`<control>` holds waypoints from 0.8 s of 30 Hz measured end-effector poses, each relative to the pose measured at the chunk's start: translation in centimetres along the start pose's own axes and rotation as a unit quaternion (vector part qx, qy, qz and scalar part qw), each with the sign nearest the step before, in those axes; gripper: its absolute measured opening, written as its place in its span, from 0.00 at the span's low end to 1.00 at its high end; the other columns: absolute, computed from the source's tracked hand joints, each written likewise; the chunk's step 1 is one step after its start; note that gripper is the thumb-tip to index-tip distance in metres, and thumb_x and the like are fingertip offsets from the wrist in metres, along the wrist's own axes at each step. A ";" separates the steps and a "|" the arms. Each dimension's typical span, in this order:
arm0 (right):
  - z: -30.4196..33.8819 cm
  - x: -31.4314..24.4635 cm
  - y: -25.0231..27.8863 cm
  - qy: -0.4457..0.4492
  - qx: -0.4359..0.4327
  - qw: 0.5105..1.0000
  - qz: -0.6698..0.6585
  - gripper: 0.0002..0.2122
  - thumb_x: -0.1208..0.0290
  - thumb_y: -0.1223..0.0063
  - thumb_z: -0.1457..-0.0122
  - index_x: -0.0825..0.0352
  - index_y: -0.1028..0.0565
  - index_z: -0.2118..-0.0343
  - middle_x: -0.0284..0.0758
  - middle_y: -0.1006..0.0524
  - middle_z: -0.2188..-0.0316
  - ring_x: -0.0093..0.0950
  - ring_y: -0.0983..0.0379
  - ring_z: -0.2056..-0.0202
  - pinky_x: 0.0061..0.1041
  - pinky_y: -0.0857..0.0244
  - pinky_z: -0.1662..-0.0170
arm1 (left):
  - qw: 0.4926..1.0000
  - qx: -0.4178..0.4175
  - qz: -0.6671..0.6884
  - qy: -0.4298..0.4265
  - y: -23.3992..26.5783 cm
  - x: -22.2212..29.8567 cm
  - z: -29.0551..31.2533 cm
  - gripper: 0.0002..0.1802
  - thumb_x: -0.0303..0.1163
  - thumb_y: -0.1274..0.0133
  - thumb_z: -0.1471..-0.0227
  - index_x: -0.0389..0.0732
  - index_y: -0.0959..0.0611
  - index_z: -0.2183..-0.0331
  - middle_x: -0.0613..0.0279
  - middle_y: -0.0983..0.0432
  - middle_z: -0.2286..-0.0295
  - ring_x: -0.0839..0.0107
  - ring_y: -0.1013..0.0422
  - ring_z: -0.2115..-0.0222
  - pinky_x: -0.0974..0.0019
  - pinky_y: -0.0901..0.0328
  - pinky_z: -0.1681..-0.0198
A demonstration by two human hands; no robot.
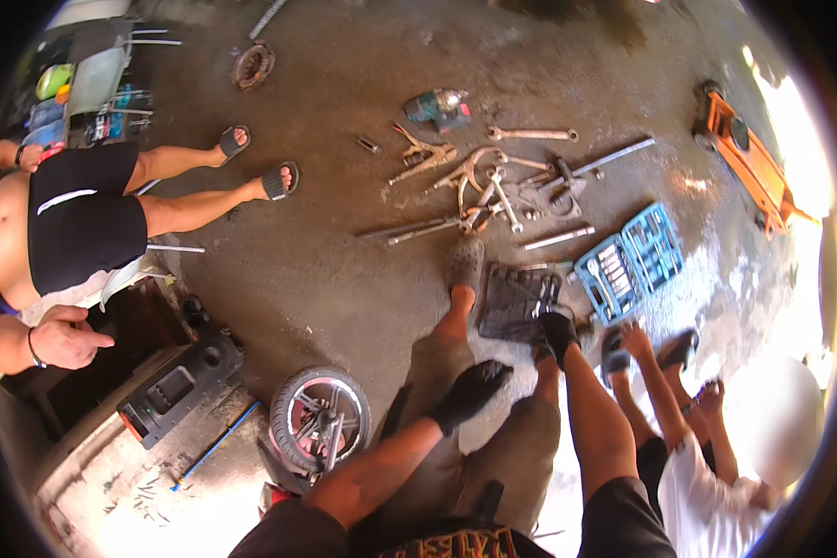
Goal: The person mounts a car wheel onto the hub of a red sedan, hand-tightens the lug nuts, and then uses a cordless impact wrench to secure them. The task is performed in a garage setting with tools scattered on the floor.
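My right hand (pixel 558 331), in a black glove, reaches down to the right edge of a black tool case (pixel 510 302) lying by my foot. A small silver tool (pixel 538 310), perhaps a wrench, shows at its fingertips; the fingers are bent and partly hidden. Above my knees hangs my left hand (pixel 474 394), also in a black glove, its fingers curled together with nothing visible in them. Beyond the case lies an open blue socket set (pixel 628 263) with silver sockets in its near half. Left of it, a silver bar (pixel 558 238) rests on the floor.
Pliers (pixel 422 153), wrenches (pixel 532 135) and a cordless drill (pixel 437 109) litter the wet floor ahead. An orange floor jack (pixel 751 158) stands far right. A wheel (pixel 320 418) is at left. One person (pixel 74 214) sits left; another (pixel 707 493) crouches right, a hand near the socket set.
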State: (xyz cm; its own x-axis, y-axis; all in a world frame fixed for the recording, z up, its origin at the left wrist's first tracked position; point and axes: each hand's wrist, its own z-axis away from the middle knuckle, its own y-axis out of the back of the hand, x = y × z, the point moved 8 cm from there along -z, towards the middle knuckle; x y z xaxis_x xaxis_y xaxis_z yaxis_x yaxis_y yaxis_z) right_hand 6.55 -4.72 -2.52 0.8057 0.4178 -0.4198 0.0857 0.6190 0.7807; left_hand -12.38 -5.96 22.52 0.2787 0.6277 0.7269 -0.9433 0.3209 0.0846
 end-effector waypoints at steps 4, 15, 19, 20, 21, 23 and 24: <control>3.5 -2.6 5.1 -0.035 0.015 0.999 -0.011 0.08 0.71 0.46 0.42 0.65 0.23 0.60 0.40 0.21 0.68 0.34 0.22 0.65 0.32 0.29 0.58 | 0.995 0.025 0.023 -0.097 3.7 0.1 1.5 0.15 0.31 0.56 0.36 0.35 0.20 0.55 0.49 0.22 0.62 0.56 0.26 0.60 0.57 0.34 0.50; 16.1 -5.4 1.1 -0.505 -0.074 0.565 -0.648 0.29 0.67 0.44 0.40 0.64 0.37 0.36 0.41 0.20 0.53 0.37 0.21 0.59 0.34 0.28 0.57 | 0.953 0.113 0.107 0.260 19.3 -13.7 9.5 0.16 0.43 0.46 0.40 0.38 0.19 0.63 0.63 0.21 0.70 0.74 0.25 0.71 0.68 0.30 0.68; 16.2 -6.5 0.2 -0.457 -0.056 0.558 -0.690 0.29 0.66 0.45 0.39 0.60 0.37 0.35 0.40 0.25 0.45 0.33 0.28 0.45 0.30 0.33 0.45 | 0.951 0.079 -0.035 0.298 21.4 -17.0 14.1 0.16 0.44 0.44 0.41 0.40 0.19 0.62 0.61 0.20 0.70 0.71 0.24 0.74 0.67 0.31 0.71; 16.7 -7.0 0.4 -0.448 -0.038 0.525 -0.722 0.28 0.65 0.45 0.39 0.60 0.37 0.35 0.40 0.25 0.45 0.32 0.29 0.42 0.29 0.34 0.44 | 0.947 0.084 -0.033 0.308 21.2 -17.4 15.6 0.16 0.44 0.44 0.41 0.40 0.19 0.62 0.61 0.20 0.70 0.71 0.24 0.73 0.67 0.31 0.71; 19.2 -5.8 -4.0 -0.365 0.052 0.580 -0.726 0.27 0.66 0.46 0.39 0.61 0.35 0.37 0.39 0.24 0.49 0.31 0.28 0.48 0.30 0.33 0.47 | 0.945 0.073 -0.039 0.316 20.6 -16.7 15.7 0.16 0.44 0.45 0.41 0.40 0.19 0.62 0.60 0.20 0.69 0.70 0.24 0.73 0.67 0.31 0.70; 25.1 -4.3 -9.3 -0.231 0.210 0.689 -0.654 0.24 0.68 0.46 0.38 0.64 0.34 0.39 0.39 0.23 0.58 0.32 0.25 0.63 0.31 0.28 0.60 | 0.946 0.049 -0.071 0.313 18.8 -14.7 14.8 0.16 0.43 0.46 0.40 0.40 0.19 0.63 0.60 0.21 0.69 0.69 0.24 0.72 0.68 0.31 0.69; 26.7 -4.7 -9.5 -0.314 0.174 0.600 -0.715 0.23 0.69 0.46 0.38 0.64 0.33 0.40 0.38 0.23 0.62 0.32 0.24 0.66 0.32 0.26 0.63 | 0.950 0.047 -0.092 0.294 18.4 -13.9 13.8 0.15 0.43 0.47 0.40 0.40 0.19 0.64 0.61 0.21 0.70 0.70 0.25 0.73 0.68 0.32 0.69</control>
State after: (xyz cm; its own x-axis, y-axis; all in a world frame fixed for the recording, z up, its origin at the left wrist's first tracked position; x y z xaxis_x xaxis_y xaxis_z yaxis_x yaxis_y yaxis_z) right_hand 17.62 -30.33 4.44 -0.1843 -0.7756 -0.6037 0.9817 -0.1754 -0.0743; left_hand -36.11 -18.53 23.37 0.4668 0.8635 0.1908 -0.8733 0.4162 0.2531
